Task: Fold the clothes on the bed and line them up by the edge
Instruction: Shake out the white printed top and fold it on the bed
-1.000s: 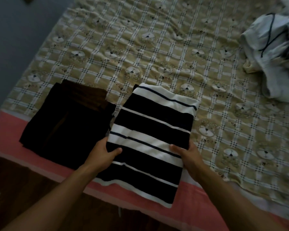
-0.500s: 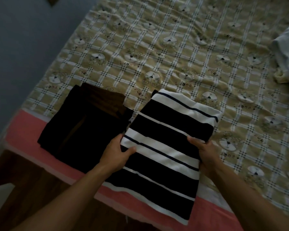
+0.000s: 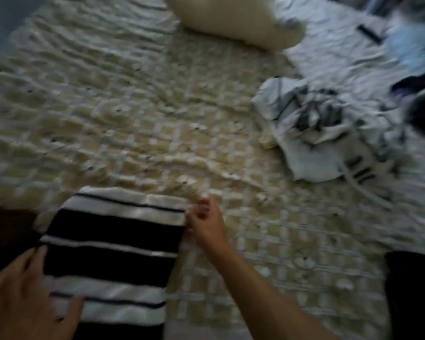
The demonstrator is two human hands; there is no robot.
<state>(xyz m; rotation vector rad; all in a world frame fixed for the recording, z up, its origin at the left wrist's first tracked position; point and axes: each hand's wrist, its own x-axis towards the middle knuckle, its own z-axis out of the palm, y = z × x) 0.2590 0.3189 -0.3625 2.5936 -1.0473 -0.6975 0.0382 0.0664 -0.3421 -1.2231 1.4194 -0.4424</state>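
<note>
Two hands work: our left hand (image 3: 22,300) lies spread on the nine-o'clock edge of the folded shirt (image 3: 113,253), at seven o'clock on the bed (image 3: 133,106); our right hand (image 3: 205,225) curls at its one-o'clock corner, grip unclear. Crumpled clothes (image 3: 314,133) lie at two o'clock.

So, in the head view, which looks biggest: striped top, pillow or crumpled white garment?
1. Striped top, though nearest the camera.
2. Crumpled white garment, close behind.
3. Pillow, partly cut off by the frame.
</note>
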